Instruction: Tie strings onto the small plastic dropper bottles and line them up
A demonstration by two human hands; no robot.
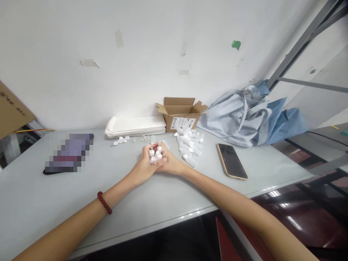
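My left hand [144, 163] and my right hand [171, 162] meet over the middle of the table, both closed around a bunch of small white-capped plastic bottles [155, 156]. The white caps point up towards me, and the fingers hide most of what is below them. Thin white loops stick up from the bunch. Just beyond the hands lie a few translucent pieces. To the right is a pile of translucent plastic bottles [190, 146]. Several small white pieces [121, 140] and a little heap of white strips [144, 138] lie behind the left hand.
An open cardboard box [174, 121] stands at the wall, beside a stack of white foam-like sheets [136, 125]. Blue cloth [233, 116] is heaped at the back right. A phone [232, 161] lies at right, and a blurred-out dark device [70, 152] at left.
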